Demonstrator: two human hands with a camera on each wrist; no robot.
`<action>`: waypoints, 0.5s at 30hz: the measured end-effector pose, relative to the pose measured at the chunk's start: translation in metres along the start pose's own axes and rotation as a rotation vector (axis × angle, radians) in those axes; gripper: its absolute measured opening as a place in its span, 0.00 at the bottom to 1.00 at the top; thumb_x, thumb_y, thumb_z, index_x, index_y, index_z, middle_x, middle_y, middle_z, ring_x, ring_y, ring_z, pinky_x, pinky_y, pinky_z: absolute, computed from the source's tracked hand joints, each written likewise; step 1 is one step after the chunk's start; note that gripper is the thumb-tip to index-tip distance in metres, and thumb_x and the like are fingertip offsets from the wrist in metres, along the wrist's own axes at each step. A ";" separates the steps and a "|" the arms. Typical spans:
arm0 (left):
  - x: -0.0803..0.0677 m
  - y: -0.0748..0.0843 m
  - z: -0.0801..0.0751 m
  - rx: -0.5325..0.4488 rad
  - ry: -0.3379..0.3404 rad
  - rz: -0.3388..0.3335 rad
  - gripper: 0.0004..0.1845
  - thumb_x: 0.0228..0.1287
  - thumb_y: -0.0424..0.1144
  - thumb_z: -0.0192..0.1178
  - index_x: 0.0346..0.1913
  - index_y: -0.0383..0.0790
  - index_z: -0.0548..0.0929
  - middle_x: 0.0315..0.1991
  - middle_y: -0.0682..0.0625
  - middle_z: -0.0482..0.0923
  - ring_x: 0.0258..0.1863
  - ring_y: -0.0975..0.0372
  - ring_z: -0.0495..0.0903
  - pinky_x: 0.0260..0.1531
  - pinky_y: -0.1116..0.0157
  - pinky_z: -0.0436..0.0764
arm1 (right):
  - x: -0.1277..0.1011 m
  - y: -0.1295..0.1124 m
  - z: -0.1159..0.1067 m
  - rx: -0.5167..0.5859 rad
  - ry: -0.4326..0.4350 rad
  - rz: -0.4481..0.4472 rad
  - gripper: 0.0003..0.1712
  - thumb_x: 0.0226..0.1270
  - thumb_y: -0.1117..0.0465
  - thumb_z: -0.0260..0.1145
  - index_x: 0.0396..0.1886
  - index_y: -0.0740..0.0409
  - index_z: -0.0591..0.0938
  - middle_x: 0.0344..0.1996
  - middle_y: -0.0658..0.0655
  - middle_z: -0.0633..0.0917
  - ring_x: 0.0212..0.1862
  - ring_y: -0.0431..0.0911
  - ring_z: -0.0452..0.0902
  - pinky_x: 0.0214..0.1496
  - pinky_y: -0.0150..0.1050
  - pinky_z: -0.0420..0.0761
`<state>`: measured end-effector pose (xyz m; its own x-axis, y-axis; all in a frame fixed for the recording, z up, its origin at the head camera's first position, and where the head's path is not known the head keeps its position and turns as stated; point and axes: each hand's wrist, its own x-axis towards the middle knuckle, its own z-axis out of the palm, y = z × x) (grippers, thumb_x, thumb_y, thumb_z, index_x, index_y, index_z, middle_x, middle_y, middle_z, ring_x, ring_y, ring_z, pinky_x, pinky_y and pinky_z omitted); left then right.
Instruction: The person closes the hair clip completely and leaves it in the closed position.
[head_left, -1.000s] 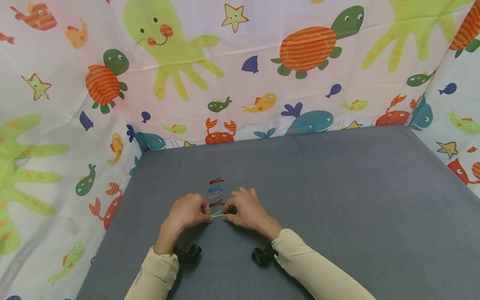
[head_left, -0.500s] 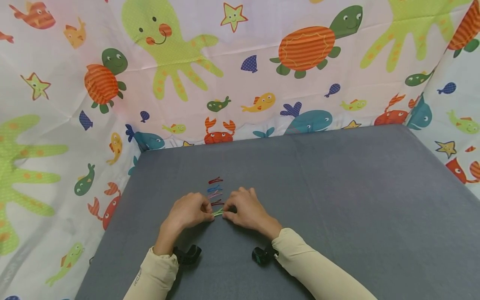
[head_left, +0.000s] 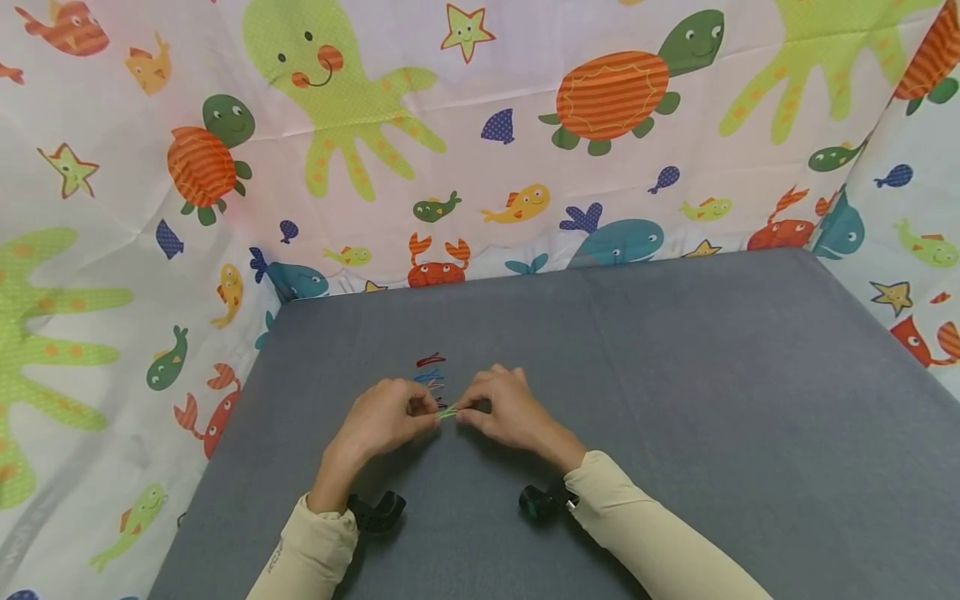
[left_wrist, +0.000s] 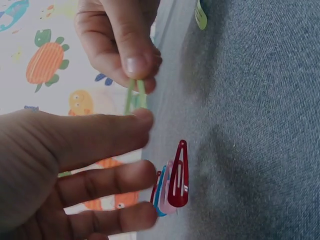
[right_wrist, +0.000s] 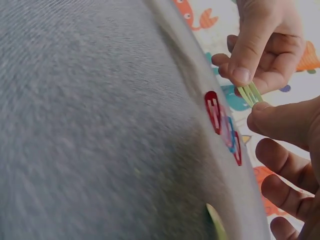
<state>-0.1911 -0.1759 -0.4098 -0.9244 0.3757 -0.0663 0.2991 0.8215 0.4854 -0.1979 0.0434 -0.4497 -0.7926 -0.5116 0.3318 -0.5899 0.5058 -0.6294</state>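
Note:
A light green snap hair clip (left_wrist: 136, 97) is held between my two hands, raised over the grey cloth. My left hand (head_left: 390, 411) pinches one end with thumb and fingertip. At the other end, my right hand (head_left: 512, 410) pinches it the same way. Beyond the hands, several snap hair clips lie in a column: a red clip (head_left: 431, 360), a blue clip (head_left: 428, 375), a pink clip (right_wrist: 226, 128) and a nearer dark red clip (left_wrist: 179, 175), partly hidden by my left hand in the head view. Another light green clip (left_wrist: 201, 15) shows at the left wrist view's top edge.
The grey cloth-covered table (head_left: 675, 375) stretches out to the right. Upright white fabric (head_left: 360, 233) printed with sea animals borders its back and sides. A black wrist device (head_left: 377, 511) sits at my left wrist, and a similar device (head_left: 542, 504) at my right.
Both hands have risen off the cloth with the light green clip and shifted slightly right and away from me. The nearer dark red clip is now more covered in the head view.

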 end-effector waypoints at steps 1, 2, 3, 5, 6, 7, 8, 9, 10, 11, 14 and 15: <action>0.000 0.001 0.000 -0.009 0.006 0.008 0.03 0.61 0.40 0.73 0.31 0.52 0.89 0.25 0.60 0.82 0.22 0.67 0.75 0.24 0.66 0.73 | -0.001 0.000 -0.002 0.004 0.008 -0.005 0.03 0.61 0.58 0.76 0.34 0.49 0.93 0.32 0.45 0.87 0.36 0.45 0.72 0.44 0.42 0.57; 0.000 0.002 0.000 -0.016 0.013 0.015 0.03 0.62 0.41 0.72 0.31 0.52 0.89 0.25 0.60 0.82 0.22 0.67 0.75 0.23 0.66 0.73 | -0.001 0.000 -0.005 0.010 0.011 -0.004 0.03 0.61 0.59 0.76 0.35 0.49 0.93 0.32 0.45 0.87 0.36 0.46 0.72 0.44 0.42 0.57; 0.001 0.002 0.000 -0.022 0.020 0.023 0.02 0.62 0.41 0.72 0.32 0.51 0.90 0.25 0.60 0.82 0.22 0.67 0.74 0.23 0.66 0.73 | -0.001 0.001 -0.007 0.019 0.012 -0.003 0.03 0.62 0.59 0.76 0.35 0.49 0.93 0.32 0.45 0.87 0.36 0.47 0.73 0.45 0.42 0.57; 0.001 0.004 0.000 -0.028 0.033 0.045 0.02 0.63 0.41 0.71 0.33 0.51 0.91 0.26 0.60 0.82 0.22 0.68 0.74 0.23 0.67 0.73 | -0.002 0.001 -0.011 0.025 0.014 0.002 0.02 0.62 0.59 0.76 0.35 0.49 0.93 0.32 0.45 0.87 0.37 0.48 0.74 0.45 0.42 0.57; 0.001 0.005 0.001 -0.027 0.042 0.058 0.02 0.64 0.42 0.71 0.33 0.50 0.91 0.26 0.60 0.82 0.22 0.68 0.74 0.23 0.67 0.73 | -0.003 0.002 -0.013 0.026 0.016 0.004 0.02 0.62 0.59 0.76 0.35 0.49 0.93 0.32 0.45 0.87 0.37 0.48 0.74 0.46 0.42 0.57; 0.001 0.006 0.001 -0.030 0.050 0.068 0.02 0.64 0.42 0.71 0.34 0.50 0.91 0.26 0.60 0.82 0.22 0.68 0.74 0.23 0.67 0.73 | -0.004 0.002 -0.015 0.026 0.017 0.004 0.02 0.62 0.59 0.76 0.34 0.48 0.93 0.32 0.44 0.87 0.37 0.49 0.74 0.46 0.42 0.57; 0.001 0.007 0.002 -0.029 0.061 0.079 0.02 0.64 0.42 0.71 0.34 0.50 0.91 0.27 0.60 0.82 0.23 0.68 0.74 0.24 0.67 0.73 | -0.004 0.003 -0.016 0.032 0.020 0.005 0.02 0.62 0.60 0.76 0.34 0.48 0.93 0.32 0.44 0.87 0.37 0.49 0.74 0.46 0.42 0.57; 0.001 0.008 0.002 -0.030 0.071 0.090 0.02 0.64 0.41 0.71 0.34 0.49 0.91 0.27 0.60 0.82 0.23 0.69 0.74 0.25 0.68 0.73 | -0.005 0.003 -0.018 0.032 0.026 0.001 0.02 0.62 0.60 0.76 0.33 0.48 0.93 0.31 0.44 0.87 0.37 0.50 0.74 0.46 0.43 0.57; 0.001 0.010 0.003 -0.032 0.082 0.100 0.02 0.64 0.41 0.71 0.34 0.49 0.91 0.27 0.60 0.82 0.24 0.69 0.74 0.25 0.68 0.74 | -0.006 0.004 -0.019 0.029 0.034 -0.006 0.02 0.62 0.60 0.76 0.33 0.48 0.92 0.31 0.44 0.87 0.37 0.50 0.74 0.46 0.43 0.57; 0.002 0.011 0.004 -0.032 0.092 0.107 0.03 0.64 0.41 0.71 0.33 0.49 0.91 0.27 0.60 0.82 0.23 0.69 0.74 0.25 0.68 0.74 | -0.007 0.004 -0.021 0.028 0.043 -0.011 0.02 0.62 0.60 0.76 0.32 0.48 0.92 0.31 0.45 0.87 0.37 0.50 0.74 0.46 0.43 0.56; 0.003 0.017 0.008 -0.037 0.120 0.125 0.02 0.63 0.41 0.71 0.33 0.48 0.92 0.27 0.61 0.81 0.24 0.69 0.75 0.25 0.68 0.74 | -0.010 0.006 -0.024 0.014 0.077 -0.022 0.03 0.62 0.61 0.76 0.30 0.47 0.92 0.31 0.45 0.87 0.36 0.50 0.74 0.45 0.44 0.56; 0.003 0.018 0.009 -0.038 0.125 0.127 0.03 0.64 0.41 0.71 0.33 0.48 0.92 0.26 0.61 0.81 0.23 0.70 0.74 0.25 0.68 0.74 | -0.010 0.006 -0.025 0.003 0.086 -0.023 0.03 0.62 0.61 0.75 0.30 0.47 0.91 0.31 0.45 0.86 0.35 0.50 0.74 0.45 0.44 0.56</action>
<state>-0.1866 -0.1555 -0.4090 -0.9026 0.4173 0.1059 0.4086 0.7531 0.5157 -0.1970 0.0690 -0.4395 -0.7892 -0.4613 0.4054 -0.6078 0.4928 -0.6227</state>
